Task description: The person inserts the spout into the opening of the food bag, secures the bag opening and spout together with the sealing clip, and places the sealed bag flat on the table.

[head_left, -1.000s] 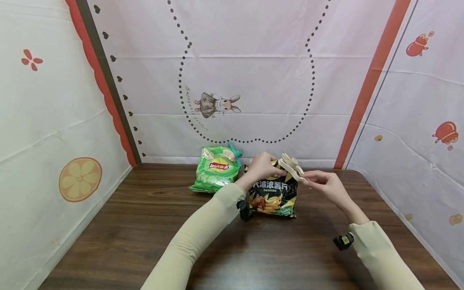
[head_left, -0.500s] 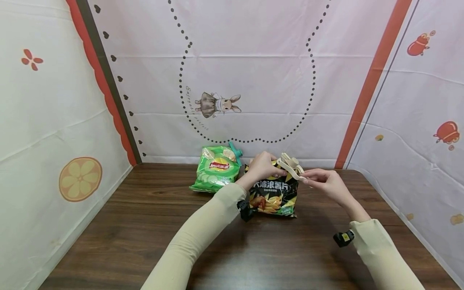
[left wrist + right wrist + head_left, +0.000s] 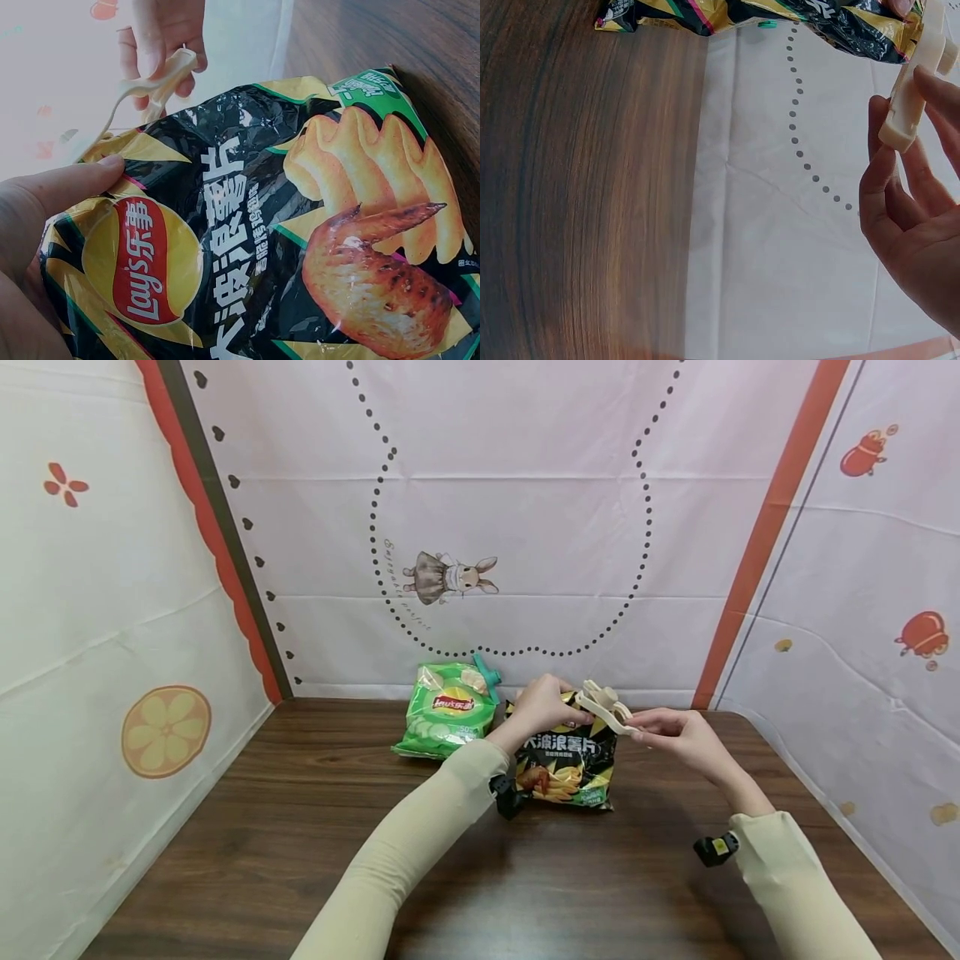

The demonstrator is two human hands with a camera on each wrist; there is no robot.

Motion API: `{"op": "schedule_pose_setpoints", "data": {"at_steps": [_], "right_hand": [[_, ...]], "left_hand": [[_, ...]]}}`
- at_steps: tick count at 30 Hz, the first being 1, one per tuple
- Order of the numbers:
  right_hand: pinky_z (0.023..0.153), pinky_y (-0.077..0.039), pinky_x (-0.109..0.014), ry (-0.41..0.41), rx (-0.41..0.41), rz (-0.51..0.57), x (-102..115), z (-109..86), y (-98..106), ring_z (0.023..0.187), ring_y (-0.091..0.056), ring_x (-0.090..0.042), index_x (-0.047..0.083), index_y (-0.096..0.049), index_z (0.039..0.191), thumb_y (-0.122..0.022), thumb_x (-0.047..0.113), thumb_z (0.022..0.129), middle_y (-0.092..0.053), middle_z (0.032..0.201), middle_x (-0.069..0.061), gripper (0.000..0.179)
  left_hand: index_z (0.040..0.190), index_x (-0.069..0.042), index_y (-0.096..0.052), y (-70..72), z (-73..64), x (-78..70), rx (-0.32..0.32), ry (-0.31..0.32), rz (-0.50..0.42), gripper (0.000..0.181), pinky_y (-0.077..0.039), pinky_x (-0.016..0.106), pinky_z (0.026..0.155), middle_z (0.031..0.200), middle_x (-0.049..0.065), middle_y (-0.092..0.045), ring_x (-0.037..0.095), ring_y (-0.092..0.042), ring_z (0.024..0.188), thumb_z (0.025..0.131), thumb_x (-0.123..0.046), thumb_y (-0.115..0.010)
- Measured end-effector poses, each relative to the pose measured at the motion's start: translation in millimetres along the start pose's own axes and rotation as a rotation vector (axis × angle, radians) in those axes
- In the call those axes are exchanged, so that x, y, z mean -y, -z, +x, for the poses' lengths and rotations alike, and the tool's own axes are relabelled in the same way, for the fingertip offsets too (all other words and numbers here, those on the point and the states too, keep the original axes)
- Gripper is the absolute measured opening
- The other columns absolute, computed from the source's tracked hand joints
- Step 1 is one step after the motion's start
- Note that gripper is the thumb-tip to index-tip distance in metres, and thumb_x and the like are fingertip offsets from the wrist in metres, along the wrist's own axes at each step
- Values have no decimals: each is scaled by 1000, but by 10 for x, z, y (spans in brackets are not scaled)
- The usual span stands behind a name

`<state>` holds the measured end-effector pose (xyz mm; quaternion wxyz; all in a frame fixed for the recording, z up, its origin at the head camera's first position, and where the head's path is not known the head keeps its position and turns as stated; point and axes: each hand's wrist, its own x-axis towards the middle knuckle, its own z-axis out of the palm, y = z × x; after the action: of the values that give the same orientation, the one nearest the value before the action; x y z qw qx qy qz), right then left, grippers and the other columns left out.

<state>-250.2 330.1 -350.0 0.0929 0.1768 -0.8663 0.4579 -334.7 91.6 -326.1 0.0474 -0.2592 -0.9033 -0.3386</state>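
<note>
A black and gold Lay's chip bag stands on the table, its front facing me. My left hand grips its top from the left, and in the left wrist view the thumb presses on the front near the upper edge. A cream bag clip lies slanted across the bag's top right corner. My right hand pinches the clip's lower right end between fingertips. In the right wrist view, this end of the clip sticks out past the bag.
Left of the black bag, a green Lay's chip bag leans back near the rear wall, a teal clip at its top right corner. The dark wooden table is bounded by printed cloth walls at the back and sides.
My right hand has shifted very slightly to the right with the end of the clip. The left hand and both bags look unmoved.
</note>
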Motion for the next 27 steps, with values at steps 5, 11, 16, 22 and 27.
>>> {"op": "schedule_pose_setpoints", "data": {"at_steps": [5,11,16,22,27], "right_hand": [[71,-54,-28,-26,26,17,-4,44,5,83,-67,-6,2,-63,120,-66,22,90,-65,115,-18,36],[72,-55,-29,-50,46,32,-28,107,5,87,-67,-6,3,-62,122,-66,24,90,-62,120,-21,38],[74,-54,-30,-54,53,37,-46,148,15,90,-67,-11,3,-62,123,-66,23,89,-61,122,-21,39],[76,-54,-31,-39,56,51,-83,163,-1,93,-67,-13,3,-61,123,-67,23,89,-61,123,-20,40],[74,-54,-28,-35,40,35,-99,106,28,89,-66,-9,4,-62,123,-67,23,89,-62,121,-13,39]], "left_hand": [[68,-29,-70,5,1,-6,10,-1,-2,20,-33,37,75,53,-14,-61,9,-57,62,66,-44,-84],[72,-31,-72,1,9,5,2,-5,5,20,-33,37,77,55,-16,-62,8,-57,63,65,-44,-85],[75,-32,-73,4,16,9,-5,-12,11,21,-34,37,78,56,-18,-61,7,-57,65,64,-44,-85],[74,-31,-73,-8,14,13,-7,-10,16,21,-33,38,77,55,-17,-61,8,-57,64,65,-45,-84],[79,-30,-74,-12,9,8,-6,0,16,23,-33,39,78,58,-18,-62,7,-57,66,65,-45,-85]]}}
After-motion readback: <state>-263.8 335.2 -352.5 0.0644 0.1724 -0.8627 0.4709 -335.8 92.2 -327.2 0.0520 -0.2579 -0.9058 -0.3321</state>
